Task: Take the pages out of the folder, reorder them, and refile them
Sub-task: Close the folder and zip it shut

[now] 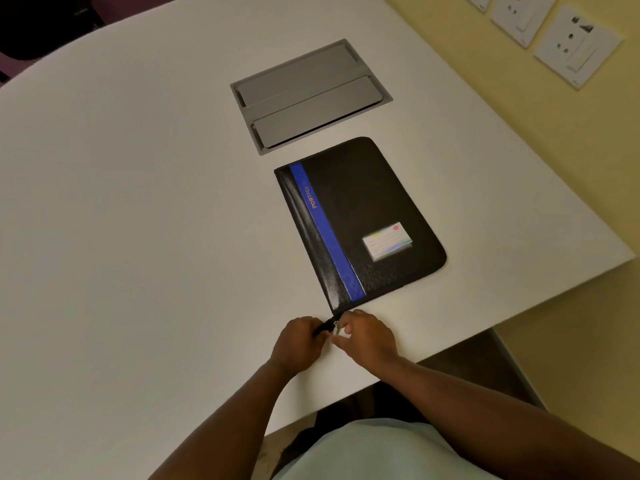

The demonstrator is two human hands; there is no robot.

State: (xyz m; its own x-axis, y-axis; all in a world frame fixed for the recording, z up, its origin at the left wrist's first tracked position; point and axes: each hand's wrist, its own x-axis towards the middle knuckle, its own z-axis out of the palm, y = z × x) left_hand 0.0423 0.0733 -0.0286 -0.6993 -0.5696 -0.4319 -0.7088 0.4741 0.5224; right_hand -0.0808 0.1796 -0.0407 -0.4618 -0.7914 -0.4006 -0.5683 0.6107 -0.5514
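A black zip folder (367, 209) with a blue stripe and a small card label lies closed and flat on the white table (138, 202). No pages show. At its near left corner a short black zipper tail (327, 325) sticks out. My left hand (299, 341) grips that tail with curled fingers. My right hand (367, 336) is right beside it, fingers and thumb pinching the metal zipper pull (336, 323).
A grey cable hatch (311, 95) with two flaps is set into the table beyond the folder. The table's right edge runs close to the folder, with a yellow wall and white sockets (575, 46) beyond. A dark chair (41, 26) stands at the far left.
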